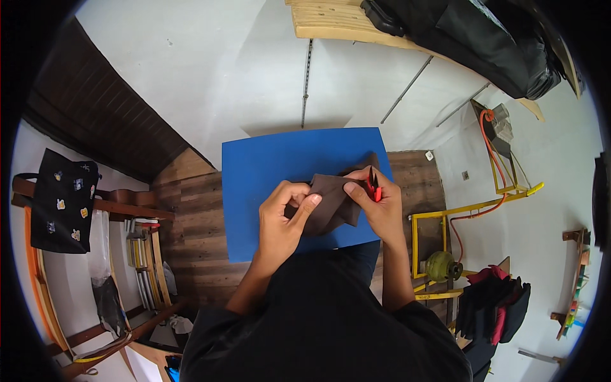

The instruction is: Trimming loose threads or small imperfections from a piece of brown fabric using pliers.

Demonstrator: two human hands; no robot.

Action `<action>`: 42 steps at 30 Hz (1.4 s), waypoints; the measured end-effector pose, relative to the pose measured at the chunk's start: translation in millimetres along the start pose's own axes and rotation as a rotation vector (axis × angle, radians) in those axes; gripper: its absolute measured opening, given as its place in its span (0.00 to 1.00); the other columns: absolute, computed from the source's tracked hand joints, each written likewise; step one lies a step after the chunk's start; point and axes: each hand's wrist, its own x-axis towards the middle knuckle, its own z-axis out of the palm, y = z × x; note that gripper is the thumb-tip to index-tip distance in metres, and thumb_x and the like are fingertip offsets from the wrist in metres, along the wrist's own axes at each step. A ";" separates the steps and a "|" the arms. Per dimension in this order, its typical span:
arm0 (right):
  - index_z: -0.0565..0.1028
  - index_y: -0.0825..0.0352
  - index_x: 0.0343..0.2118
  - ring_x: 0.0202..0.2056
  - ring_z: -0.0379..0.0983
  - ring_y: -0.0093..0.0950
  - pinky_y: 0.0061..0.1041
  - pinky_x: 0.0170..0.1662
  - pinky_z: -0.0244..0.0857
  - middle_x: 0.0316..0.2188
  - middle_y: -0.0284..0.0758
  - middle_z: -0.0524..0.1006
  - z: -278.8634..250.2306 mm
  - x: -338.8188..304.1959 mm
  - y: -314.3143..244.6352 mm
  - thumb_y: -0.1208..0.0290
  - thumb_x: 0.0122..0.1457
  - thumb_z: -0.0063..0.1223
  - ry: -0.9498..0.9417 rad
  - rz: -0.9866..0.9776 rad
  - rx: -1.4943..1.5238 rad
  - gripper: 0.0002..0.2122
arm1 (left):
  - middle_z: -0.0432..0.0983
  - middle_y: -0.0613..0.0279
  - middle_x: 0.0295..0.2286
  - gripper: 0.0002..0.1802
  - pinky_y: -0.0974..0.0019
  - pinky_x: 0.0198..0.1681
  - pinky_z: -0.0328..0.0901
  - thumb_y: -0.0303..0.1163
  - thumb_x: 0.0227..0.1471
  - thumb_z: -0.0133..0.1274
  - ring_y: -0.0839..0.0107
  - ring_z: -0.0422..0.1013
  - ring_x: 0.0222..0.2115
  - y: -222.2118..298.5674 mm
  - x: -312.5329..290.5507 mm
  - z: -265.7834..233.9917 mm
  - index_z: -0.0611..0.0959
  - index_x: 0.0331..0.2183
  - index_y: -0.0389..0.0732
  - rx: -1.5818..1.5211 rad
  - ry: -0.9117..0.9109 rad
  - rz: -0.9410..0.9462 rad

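A piece of dark brown cloth (329, 202) is held up in folds over the blue tabletop (270, 159). My left hand (284, 216) pinches its left edge between thumb and curled fingers. At the cloth's upper right, my right hand (382, 204) grips it with the thumb pressed on top. Small red-handled snips (375, 193) with dark pointed blades are also tucked in my right hand, blades pointing away from me. Part of the cloth hangs below and behind my fingers, and my fingertips beneath it are hidden.
Beyond the table, a wooden shelf (331, 20) on the white wall bears black bags. At right stand a yellow metal frame (417, 245), a green gas cylinder (440, 266) and hanging dark clothes (493, 305). A black patterned tote bag (63, 204) hangs at left above a wooden rack.
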 end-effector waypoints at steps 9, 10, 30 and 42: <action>0.76 0.70 0.32 0.27 0.62 0.16 0.15 0.31 0.55 0.26 0.28 0.70 1.9 -7.9 11.9 0.79 0.48 0.62 -0.040 0.036 0.005 0.08 | 0.72 0.71 0.31 0.18 0.76 0.32 0.60 0.28 0.55 0.50 0.83 0.64 0.28 -4.7 -4.3 -9.9 0.76 0.49 0.36 -0.617 -0.407 -0.587; 0.76 0.70 0.32 0.27 0.62 0.16 0.15 0.31 0.55 0.26 0.28 0.70 1.8 -8.4 12.3 0.79 0.48 0.62 -0.038 0.040 0.011 0.08 | 0.72 0.71 0.31 0.19 0.75 0.35 0.60 0.29 0.55 0.50 0.83 0.65 0.30 -11.6 -6.0 -8.0 0.76 0.49 0.36 -0.691 -0.380 -0.581; 0.71 0.71 0.39 0.26 0.65 0.21 0.20 0.28 0.59 0.26 0.34 0.72 -34.5 22.5 24.6 0.66 0.58 0.47 -0.198 0.102 0.140 0.12 | 0.76 0.63 0.37 0.14 0.76 0.42 0.64 0.27 0.57 0.52 0.80 0.69 0.37 -16.4 14.8 14.4 0.78 0.43 0.31 -0.643 -0.190 -0.456; 0.77 0.68 0.37 0.23 0.68 0.24 0.19 0.26 0.61 0.24 0.34 0.75 -38.2 21.5 16.3 0.70 0.44 0.68 -0.193 -0.305 -0.338 0.17 | 0.75 0.60 0.41 0.25 0.74 0.45 0.62 0.23 0.53 0.54 0.79 0.70 0.41 -13.2 14.5 20.7 0.69 0.53 0.32 -0.648 -0.337 -0.442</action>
